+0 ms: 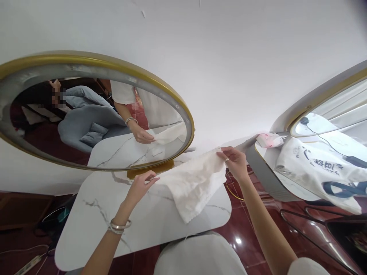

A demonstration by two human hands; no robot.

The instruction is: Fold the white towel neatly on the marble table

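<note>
A soft white cloth (195,183) with a scalloped edge is stretched between my two hands over a white marbled table (109,225). My left hand (140,187) pinches its left corner between thumb and fingers, and bracelets circle that wrist. At the upper right corner, my right hand (233,160), with a ring on one finger, pinches the cloth too. The lower part of the cloth hangs down in a point toward the table's front edge; whether it touches the tabletop I cannot tell.
A gold-rimmed oval mirror (172,91) stands behind the table, reflecting a sofa and a person. Another mirror (301,114) is at right, above a second table with a tissue pack (269,140) and a white printed bag (321,168). A pale chair (200,256) stands in front.
</note>
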